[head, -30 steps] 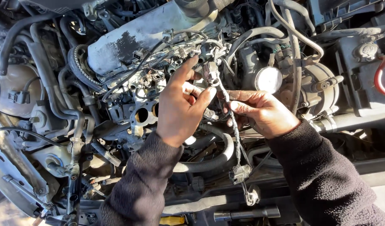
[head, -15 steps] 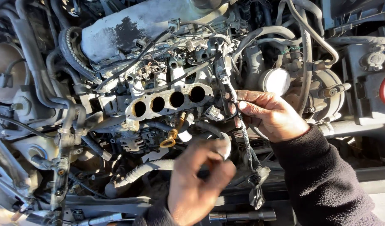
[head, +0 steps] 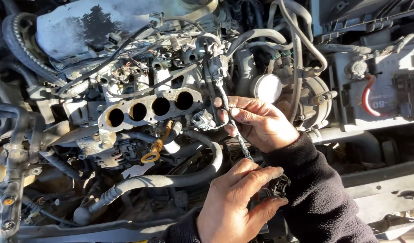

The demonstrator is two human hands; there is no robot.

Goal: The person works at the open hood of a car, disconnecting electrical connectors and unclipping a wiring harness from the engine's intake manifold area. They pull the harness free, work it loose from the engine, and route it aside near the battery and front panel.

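Your left hand has come off the top of the engine, where it was a second ago, and dropped low toward you; it is now pinched, thumb against forefinger, on the small black plug at the bottom end of the wire loom. That leaves the row of four round ports in plain sight, where your hand covered them before. Your right hand has barely shifted: it stays curled around the middle of the same loom, fingers closed on it, just right of a small grey connector. So both hands are now clamped on one strand, apart from each other, with the loom running between them from the black connector block up top down to the plug by your left thumb. I judge that the work has moved from the top fitting to the loom's loose lower end. The loom is thin, wrapped in worn fabric tape, and looks limp enough to bend. The port block is pale cast metal, dusty and rough, its holes dark inside, one rimmed with rust. Below it curves a thick ribbed grey hose, matt and stiff-looking. A yellow ring handle on an orange stem pokes out under the ports. Your sleeves are dark fleece, fuzzy against all the hard, greasy metal.
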